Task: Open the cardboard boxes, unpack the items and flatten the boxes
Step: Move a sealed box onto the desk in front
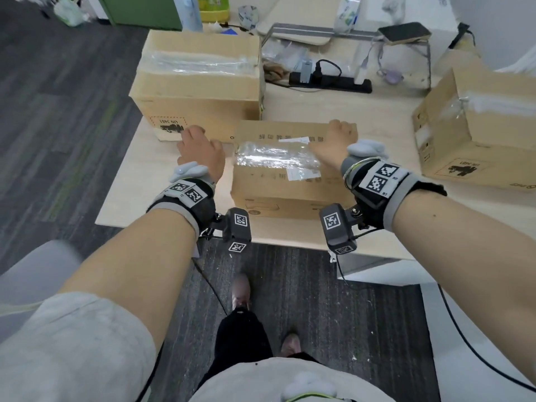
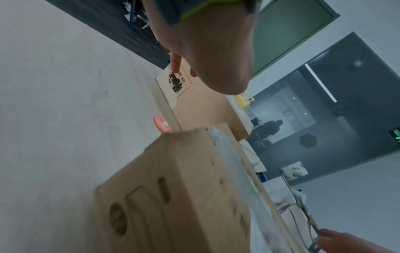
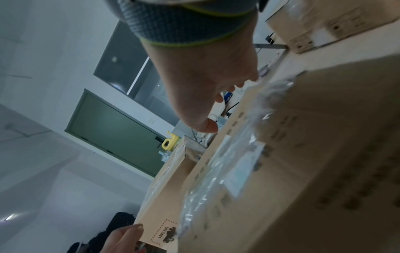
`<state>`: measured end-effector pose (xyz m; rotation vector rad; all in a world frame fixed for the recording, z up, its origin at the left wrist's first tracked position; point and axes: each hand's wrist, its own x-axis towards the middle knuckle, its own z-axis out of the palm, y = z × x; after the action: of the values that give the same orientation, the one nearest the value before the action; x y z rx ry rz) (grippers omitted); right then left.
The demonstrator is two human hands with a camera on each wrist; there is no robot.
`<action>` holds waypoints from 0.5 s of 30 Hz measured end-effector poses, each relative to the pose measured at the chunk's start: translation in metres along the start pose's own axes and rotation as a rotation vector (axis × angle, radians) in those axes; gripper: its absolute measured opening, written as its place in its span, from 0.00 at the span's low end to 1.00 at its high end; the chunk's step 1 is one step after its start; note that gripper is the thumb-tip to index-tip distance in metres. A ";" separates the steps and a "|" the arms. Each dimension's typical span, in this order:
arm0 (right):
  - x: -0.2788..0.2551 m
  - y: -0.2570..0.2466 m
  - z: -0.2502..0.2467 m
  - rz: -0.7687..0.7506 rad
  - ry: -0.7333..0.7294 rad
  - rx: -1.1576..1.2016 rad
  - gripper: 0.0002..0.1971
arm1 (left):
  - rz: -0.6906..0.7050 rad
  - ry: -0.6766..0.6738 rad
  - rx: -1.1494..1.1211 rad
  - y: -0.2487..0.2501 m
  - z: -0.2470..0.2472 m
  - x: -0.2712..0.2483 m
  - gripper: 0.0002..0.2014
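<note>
Honestly nothing's opened yet: the left hand (image 1: 200, 149) and right hand (image 1: 333, 143) reach over the middle box's (image 1: 290, 181) far corners, grip unclear, and the boxes beyond (image 1: 200, 82) and right (image 1: 478, 134) of them are taped too.

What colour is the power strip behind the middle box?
Black, clearest in the head view: power strip.

three cardboard boxes (image 1: 290, 169), one power strip (image 1: 330, 81), two hands (image 1: 203, 149)
</note>
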<state>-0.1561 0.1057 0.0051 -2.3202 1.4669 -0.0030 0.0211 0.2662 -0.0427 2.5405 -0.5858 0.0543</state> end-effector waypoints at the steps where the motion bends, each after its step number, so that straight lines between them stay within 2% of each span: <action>1: 0.008 -0.014 0.002 -0.008 -0.004 0.000 0.29 | -0.005 0.003 0.003 -0.003 -0.002 0.016 0.18; 5: 0.041 -0.074 0.009 -0.050 -0.019 0.065 0.30 | 0.001 -0.005 0.037 -0.019 -0.005 0.080 0.20; 7: 0.050 -0.089 0.011 -0.060 -0.019 0.074 0.30 | -0.019 0.003 0.058 -0.022 -0.005 0.096 0.20; 11: 0.075 -0.119 0.019 -0.042 -0.050 0.085 0.30 | -0.140 -0.019 0.102 -0.028 -0.004 0.142 0.21; 15: 0.098 -0.143 0.028 -0.013 -0.119 0.133 0.27 | -0.255 -0.089 0.096 -0.041 -0.002 0.183 0.29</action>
<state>0.0178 0.0829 0.0062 -2.1848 1.3520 0.0322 0.2039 0.2267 -0.0332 2.7020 -0.2945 -0.1253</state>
